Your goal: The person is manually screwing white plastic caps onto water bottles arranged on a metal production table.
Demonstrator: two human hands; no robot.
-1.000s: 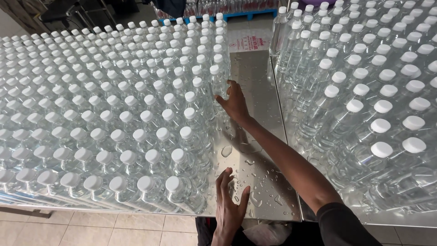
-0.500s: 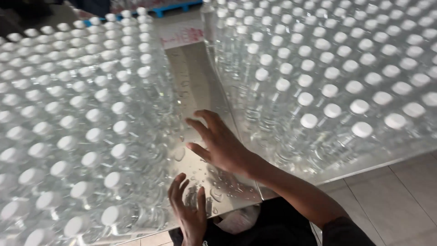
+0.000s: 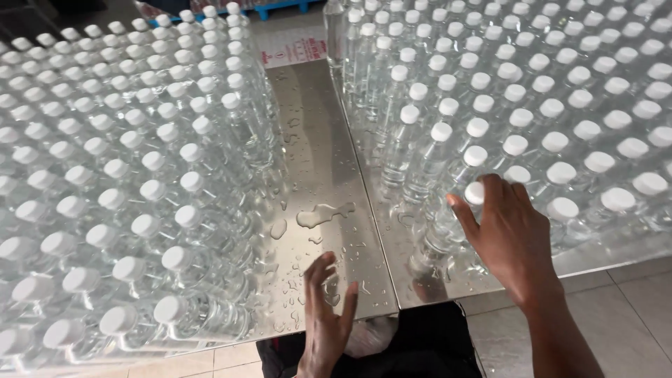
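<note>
A wet stainless-steel table point(image 3: 318, 147) fills the view, with a large block of clear plastic bottles with white caps point(image 3: 119, 182) packed across its left side and a second block of the same white-capped clear bottles point(image 3: 546, 105) across the right, a bare strip of puddled metal between them. Compared with half a second ago, the right hand point(image 3: 507, 234) has shifted from the near edge of the gap up onto the right block, and the left hand point(image 3: 325, 318) has risen slightly along the table's front edge. The right hand's fingers are now curled loosely around one clear bottle with a white screw cap point(image 3: 474, 193) at the block's near left corner, the cap showing between thumb and forefinger. The left hand is flat and released, fingers spread over the wet metal, holding nothing.
</note>
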